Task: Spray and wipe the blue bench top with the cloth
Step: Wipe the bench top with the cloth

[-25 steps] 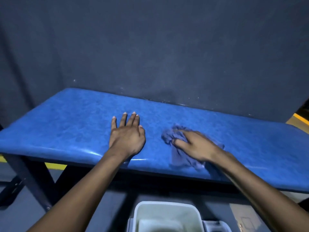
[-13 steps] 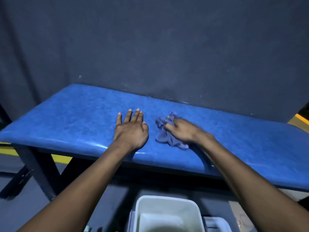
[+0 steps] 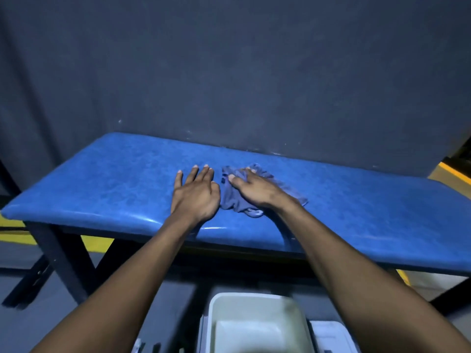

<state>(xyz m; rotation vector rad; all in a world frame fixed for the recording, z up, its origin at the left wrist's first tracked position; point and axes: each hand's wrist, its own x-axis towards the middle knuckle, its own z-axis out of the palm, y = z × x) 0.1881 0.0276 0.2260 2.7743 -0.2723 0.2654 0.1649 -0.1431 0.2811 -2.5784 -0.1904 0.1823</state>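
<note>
Cloth (image 3: 238, 200) mid-bench top (image 3: 122, 179), right hand (image 3: 257, 189) fingers pressing it; left hand (image 3: 196, 197) flat beside, fingers released.

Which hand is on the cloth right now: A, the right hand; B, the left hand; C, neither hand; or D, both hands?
A: the right hand lies on the crumpled cloth on the bench top, while the left hand rests flat on bare blue surface beside it.
</note>
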